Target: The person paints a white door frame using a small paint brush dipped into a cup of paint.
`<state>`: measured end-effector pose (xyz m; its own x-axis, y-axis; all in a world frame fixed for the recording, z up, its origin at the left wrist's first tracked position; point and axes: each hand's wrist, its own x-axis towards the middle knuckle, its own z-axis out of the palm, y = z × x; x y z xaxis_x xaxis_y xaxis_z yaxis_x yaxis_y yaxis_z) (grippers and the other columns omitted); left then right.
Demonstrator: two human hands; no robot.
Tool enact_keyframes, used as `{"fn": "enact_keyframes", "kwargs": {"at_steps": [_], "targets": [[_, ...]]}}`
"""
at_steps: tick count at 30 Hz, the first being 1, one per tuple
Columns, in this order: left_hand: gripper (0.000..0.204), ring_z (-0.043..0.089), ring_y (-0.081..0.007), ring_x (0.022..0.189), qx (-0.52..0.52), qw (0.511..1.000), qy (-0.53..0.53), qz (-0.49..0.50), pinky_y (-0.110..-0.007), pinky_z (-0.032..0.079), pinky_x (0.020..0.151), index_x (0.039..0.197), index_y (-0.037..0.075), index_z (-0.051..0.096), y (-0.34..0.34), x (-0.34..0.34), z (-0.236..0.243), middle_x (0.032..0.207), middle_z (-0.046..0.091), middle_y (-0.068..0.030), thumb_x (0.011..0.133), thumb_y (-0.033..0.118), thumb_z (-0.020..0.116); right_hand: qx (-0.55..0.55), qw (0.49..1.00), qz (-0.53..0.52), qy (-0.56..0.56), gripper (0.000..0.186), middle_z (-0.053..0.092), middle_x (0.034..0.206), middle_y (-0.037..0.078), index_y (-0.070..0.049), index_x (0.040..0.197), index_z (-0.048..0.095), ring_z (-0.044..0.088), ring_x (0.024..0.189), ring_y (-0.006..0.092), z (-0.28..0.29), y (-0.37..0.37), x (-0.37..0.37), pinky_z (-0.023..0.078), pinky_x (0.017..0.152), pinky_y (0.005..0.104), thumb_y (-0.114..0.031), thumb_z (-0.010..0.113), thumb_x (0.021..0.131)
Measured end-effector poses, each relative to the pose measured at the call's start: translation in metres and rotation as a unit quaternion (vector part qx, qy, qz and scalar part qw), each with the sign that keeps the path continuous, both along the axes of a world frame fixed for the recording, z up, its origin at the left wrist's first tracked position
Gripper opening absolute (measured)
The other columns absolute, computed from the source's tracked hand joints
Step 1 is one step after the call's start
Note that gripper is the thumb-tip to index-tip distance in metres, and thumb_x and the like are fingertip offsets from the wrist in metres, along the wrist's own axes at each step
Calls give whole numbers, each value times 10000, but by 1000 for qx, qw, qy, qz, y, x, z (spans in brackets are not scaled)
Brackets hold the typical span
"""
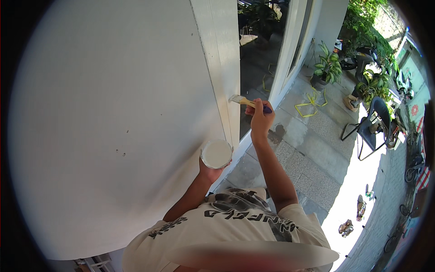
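White frame (221,54) edges dark glass (257,68); paved floor (312,158) lies open rightward. Right hand (261,117), fingers closed, grips 1 paintbrush (247,102), bristles at the frame; left hand (211,172) cups 1 paint tub (216,168) below.

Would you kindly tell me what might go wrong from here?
The paint container is open, so its pale paint might spill if the left hand tilts it. The paintbrush in the right hand is close to the dark glass pane, so a slip could smear paint there.
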<state>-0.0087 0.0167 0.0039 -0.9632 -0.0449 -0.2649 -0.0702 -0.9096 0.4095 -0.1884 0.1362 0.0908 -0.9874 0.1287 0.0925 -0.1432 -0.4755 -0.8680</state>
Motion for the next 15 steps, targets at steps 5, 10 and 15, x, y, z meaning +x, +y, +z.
{"fn": "enact_keyframes", "kwargs": {"at_steps": [5, 10, 15], "targets": [[567, 613, -307, 869, -4, 1000, 24, -10, -373, 499, 757, 1310, 96, 563, 3, -2, 6, 1116, 641, -200, 960, 537, 496, -105, 987, 30, 117, 224, 683, 770, 114, 31, 908, 610, 678, 630, 165, 119, 9, -20, 591, 647, 292, -167, 597, 1012], [565, 613, -312, 870, -5, 999, 24, -27, -377, 499, 763, 1300, 94, 575, 2, -13, 4, 1120, 641, -205, 955, 535, 498, -202, 946, -34, 253, 185, 693, 840, 143, 39, 957, 588, 709, 715, 188, 171, -7, -34, 623, 711, 328, -130, 558, 1028], [560, 614, -314, 870, -8, 998, 43, -34, -380, 505, 759, 1301, 90, 573, 1, -17, 3, 1127, 639, -207, 956, 524, 497, -159, 968, -18, 193, 177, 700, 830, 143, 21, 956, 599, 697, 689, 175, 107, -22, -25, 592, 669, 295, -140, 574, 1025]]}}
